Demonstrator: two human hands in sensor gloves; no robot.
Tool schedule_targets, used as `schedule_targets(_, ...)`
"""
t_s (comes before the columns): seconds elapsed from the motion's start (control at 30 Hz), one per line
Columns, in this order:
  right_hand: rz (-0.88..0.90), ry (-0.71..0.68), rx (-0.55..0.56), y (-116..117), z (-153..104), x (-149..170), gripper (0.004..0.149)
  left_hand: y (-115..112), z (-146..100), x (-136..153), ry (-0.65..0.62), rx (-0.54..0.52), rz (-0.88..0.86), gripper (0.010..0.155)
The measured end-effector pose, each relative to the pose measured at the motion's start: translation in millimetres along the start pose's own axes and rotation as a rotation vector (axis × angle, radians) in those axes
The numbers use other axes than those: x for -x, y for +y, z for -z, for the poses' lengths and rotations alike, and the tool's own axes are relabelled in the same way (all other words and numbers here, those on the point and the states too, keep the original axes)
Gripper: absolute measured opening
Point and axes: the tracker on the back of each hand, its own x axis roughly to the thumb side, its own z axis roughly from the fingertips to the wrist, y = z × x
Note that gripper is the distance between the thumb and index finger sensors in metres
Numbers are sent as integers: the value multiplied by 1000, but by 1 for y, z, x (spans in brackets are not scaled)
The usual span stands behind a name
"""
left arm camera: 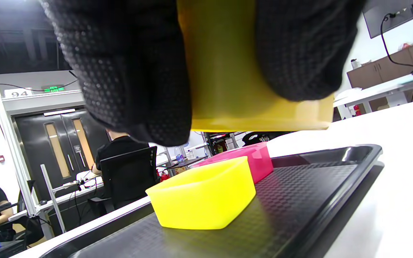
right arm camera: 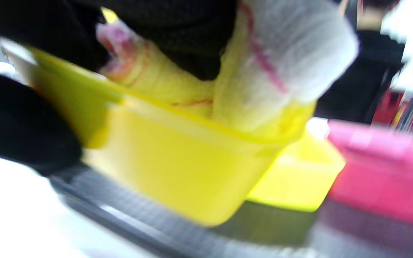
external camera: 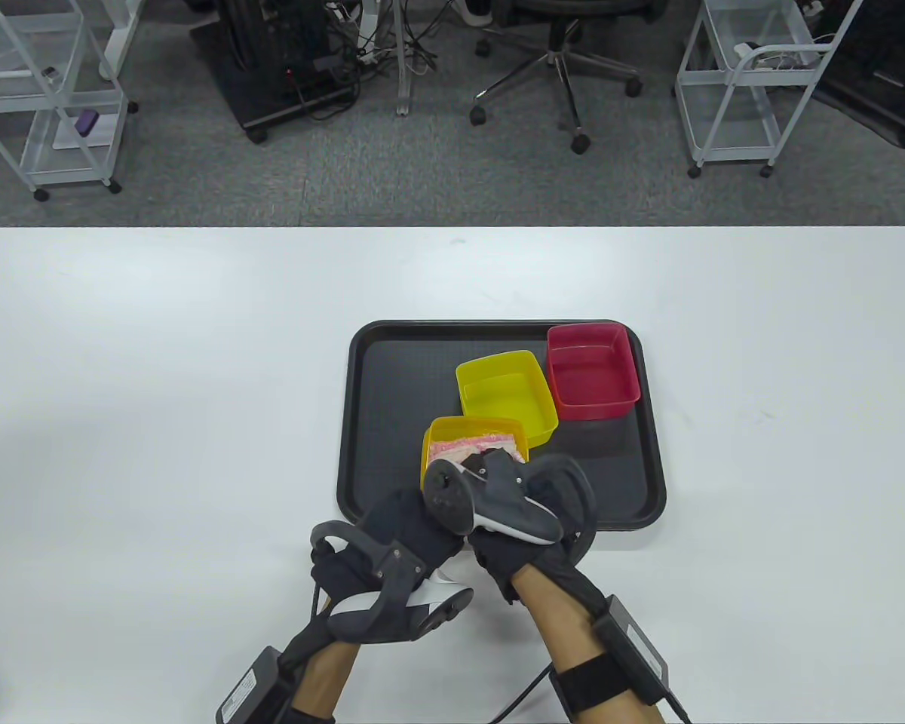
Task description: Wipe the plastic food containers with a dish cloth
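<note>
Orange-yellow container (external camera: 437,441) is lifted just over the tray (external camera: 392,422), left hand (external camera: 392,535) gripping its wall; looks light, thin, flexy, slick, so hold by the rim. Right hand (external camera: 528,490) presses the soft dish cloth (external camera: 475,446) inside. Yellow container (external camera: 505,392) and red container (external camera: 592,369) sit beyond the hands.

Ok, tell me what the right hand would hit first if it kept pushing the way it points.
Likely the far wall of the held yellow container: the right hand presses the dish cloth inside it. Beyond stands the second yellow container; depth is unclear.

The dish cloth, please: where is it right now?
Table view: dish cloth lies inside the held yellow container, under the right hand, above the tray's near edge.
</note>
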Motion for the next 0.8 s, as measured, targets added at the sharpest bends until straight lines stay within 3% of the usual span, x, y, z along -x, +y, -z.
schedule_targets(0.07,-32,20,93,1,1,2,40,4,0,-2,-1,-17,-22,36)
schedule_targets(0.17,123,52,153,-2,2,10,41,6,1,-2,13,-35,-17,36)
schedule_targets(0.23,363,113,175,-5,2,19,41,9,1,-1,38,-58,-46,37)
schedule_targets(0.4,941,150,72,-5,0,34,43,12,-4,1,58,-99,-45,36)
schedule_targets(0.53,1245,176,-67,5,-2,40,45,10,-5,12,83,-88,-94,36)
schedule_targets(0.63,1121,141,-170,9,-2,39,42,3,-5,17,69,-36,-121,35)
schedule_targets(0.73,737,146,-183,5,-2,28,41,-2,-4,14,48,-14,-15,35)
schedule_targets(0.8,577,76,-179,2,-2,22,40,-3,-3,12,46,0,-48,35)
